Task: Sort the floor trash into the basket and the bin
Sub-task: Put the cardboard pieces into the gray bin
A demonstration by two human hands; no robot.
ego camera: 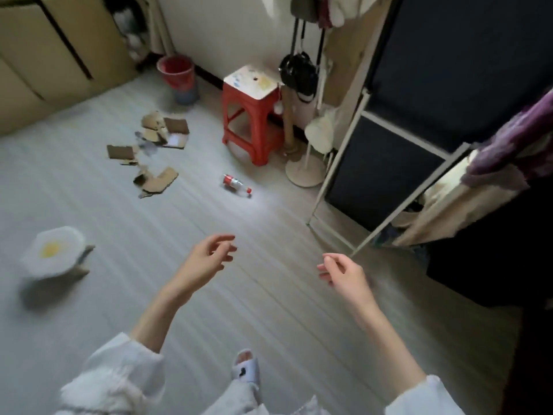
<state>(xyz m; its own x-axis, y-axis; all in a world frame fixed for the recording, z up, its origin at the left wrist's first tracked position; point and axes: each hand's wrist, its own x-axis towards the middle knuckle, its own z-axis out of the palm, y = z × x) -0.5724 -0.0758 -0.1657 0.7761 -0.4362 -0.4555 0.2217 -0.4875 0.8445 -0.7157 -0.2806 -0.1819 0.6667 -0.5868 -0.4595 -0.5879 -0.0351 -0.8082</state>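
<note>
Both hands, left (206, 259) & right (344, 272), loose-open & empty, approach step; next likely reach far to bottle (236, 183), cardboard scraps (155, 145) beyond.

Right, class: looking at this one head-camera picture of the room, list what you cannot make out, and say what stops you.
- Bottle label: too small and blurred to read in the head view.
- Red bucket: contents hidden by its own rim.
- White bin: blurred; the yellow patch inside cannot be identified.
- Cardboard pieces: blur merges them, so no exact count.
- Right sleeve: cut off by the bottom edge.
- Clothes hanging above the stool: cut off by the top edge.
</note>
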